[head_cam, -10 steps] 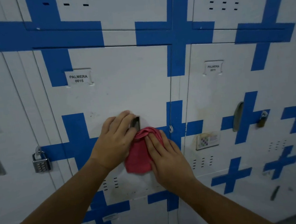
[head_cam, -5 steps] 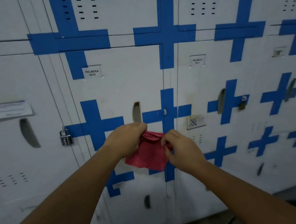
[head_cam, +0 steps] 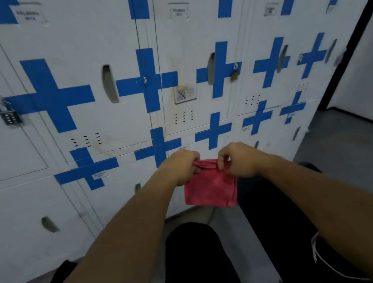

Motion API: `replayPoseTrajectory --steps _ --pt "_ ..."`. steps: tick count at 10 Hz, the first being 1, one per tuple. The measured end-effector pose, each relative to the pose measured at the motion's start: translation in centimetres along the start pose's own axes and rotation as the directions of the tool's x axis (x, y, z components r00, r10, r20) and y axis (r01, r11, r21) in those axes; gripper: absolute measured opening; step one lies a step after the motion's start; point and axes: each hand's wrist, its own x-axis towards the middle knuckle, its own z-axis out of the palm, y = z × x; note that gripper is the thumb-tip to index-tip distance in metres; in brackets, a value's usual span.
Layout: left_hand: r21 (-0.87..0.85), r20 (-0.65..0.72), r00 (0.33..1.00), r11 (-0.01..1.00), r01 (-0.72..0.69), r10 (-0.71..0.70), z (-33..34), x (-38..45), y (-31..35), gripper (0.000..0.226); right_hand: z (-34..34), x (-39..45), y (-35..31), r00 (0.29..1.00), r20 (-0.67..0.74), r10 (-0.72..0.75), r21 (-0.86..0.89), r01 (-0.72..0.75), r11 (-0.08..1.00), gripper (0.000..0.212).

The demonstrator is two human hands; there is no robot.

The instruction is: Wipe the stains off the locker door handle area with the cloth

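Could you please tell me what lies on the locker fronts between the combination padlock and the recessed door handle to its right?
In the head view, a blue tape cross spans the stretch between the combination padlock and the recessed handle.

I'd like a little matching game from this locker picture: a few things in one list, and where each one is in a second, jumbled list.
Things
1. red cloth
2. combination padlock
3. checkered sticker
4. small brass padlock

Places
A. stuck on a locker door just right of the centre seam
B. hanging at the far left, beside a blue cross
C. held by its top edge between the left hand and right hand
D. hanging beside a door handle, right of the sticker

Pairs: 1-C, 2-B, 3-A, 4-D
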Motion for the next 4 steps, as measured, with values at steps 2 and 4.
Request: replayPoseTrajectory --steps 2,4 --pt "-0.122 0.053 0.998 0.992 -0.022 0.028 4.6 3.5 5.5 0.006 -0.1 -1.8 6.7 0.984 0.046 0.171 0.093 -0.175 0.980 0.025" --pt "-0.134 -0.010 1.000 0.991 0.001 -0.002 6.3 7.6 7.1 0.037 -0.5 1.2 10.3 0.936 0.082 0.342 -0.172 -0.325 0.930 0.025"
